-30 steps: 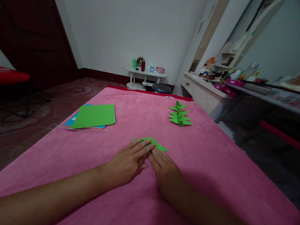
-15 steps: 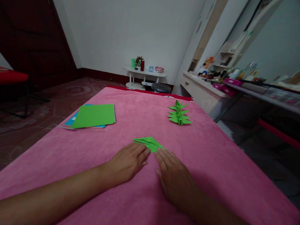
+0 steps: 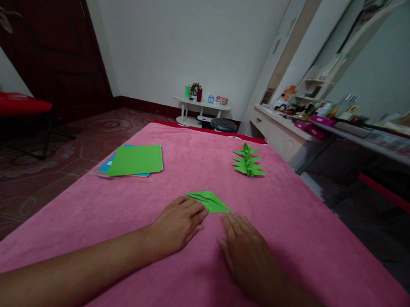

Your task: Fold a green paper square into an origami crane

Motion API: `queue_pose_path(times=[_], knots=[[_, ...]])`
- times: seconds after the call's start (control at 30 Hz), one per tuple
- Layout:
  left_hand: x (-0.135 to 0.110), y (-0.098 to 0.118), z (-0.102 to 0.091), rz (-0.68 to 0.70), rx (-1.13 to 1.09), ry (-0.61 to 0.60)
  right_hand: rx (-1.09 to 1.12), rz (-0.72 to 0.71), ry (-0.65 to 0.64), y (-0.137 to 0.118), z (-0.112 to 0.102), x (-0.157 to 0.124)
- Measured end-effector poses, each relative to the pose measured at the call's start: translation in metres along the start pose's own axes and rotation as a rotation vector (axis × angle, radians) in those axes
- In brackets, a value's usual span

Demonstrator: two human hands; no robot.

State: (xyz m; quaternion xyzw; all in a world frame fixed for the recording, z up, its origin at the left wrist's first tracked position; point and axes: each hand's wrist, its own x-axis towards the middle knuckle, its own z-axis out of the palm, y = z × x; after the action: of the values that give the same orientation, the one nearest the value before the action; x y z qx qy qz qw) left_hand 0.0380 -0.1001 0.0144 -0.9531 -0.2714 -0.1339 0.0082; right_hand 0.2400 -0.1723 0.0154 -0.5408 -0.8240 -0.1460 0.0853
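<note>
A folded green paper piece [image 3: 208, 201] lies flat on the pink cloth [image 3: 290, 220] just beyond my fingertips. My left hand [image 3: 178, 224] rests palm down, fingers stretched out, its tips at the paper's near left edge. Palm down as well, my right hand [image 3: 244, 250] lies with fingers extended, tips just short of the paper's right corner. Neither hand holds anything.
A stack of green and blue paper sheets [image 3: 135, 160] lies at the left of the cloth. A row of folded green paper shapes [image 3: 248, 161] sits at the far right. Beyond are a small white table [image 3: 202, 109], a cluttered desk [image 3: 294, 125] and a red seat [image 3: 17, 105].
Both hands have slid back off the folded green paper, which now lies uncovered. The right hand moved back and to the right. The camera view shifted slightly.
</note>
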Motion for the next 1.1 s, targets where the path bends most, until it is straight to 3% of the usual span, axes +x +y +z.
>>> queue_pose_path(times=[0.13, 0.2, 0.3, 0.43, 0.53, 0.8, 1.1], knots=[[0.002, -0.002, -0.001, 0.009, -0.035, 0.031, -0.038, 0.078, 0.004, 0.002, -0.013, 0.013], [0.002, -0.002, -0.002, 0.013, -0.043, 0.049, -0.004, 0.100, 0.090, 0.002, -0.014, 0.023], [0.002, -0.001, -0.006, 0.019, -0.051, 0.091, 0.090, 0.005, 0.163, 0.001, 0.001, 0.032], [0.001, -0.002, -0.007, 0.004, -0.085, 0.180, 0.187, 0.010, 0.082, -0.001, 0.026, 0.034], [0.002, -0.005, -0.002, 0.004, -0.111, 0.228, 0.217, 0.027, 0.056, -0.001, 0.031, 0.032], [0.004, -0.009, 0.006, -0.009, -0.097, 0.085, 0.213, 0.011, 0.004, -0.002, 0.025, 0.033], [0.009, -0.006, 0.004, 0.008, -0.097, 0.071, 0.180, -0.085, 0.162, -0.005, 0.035, 0.031]])
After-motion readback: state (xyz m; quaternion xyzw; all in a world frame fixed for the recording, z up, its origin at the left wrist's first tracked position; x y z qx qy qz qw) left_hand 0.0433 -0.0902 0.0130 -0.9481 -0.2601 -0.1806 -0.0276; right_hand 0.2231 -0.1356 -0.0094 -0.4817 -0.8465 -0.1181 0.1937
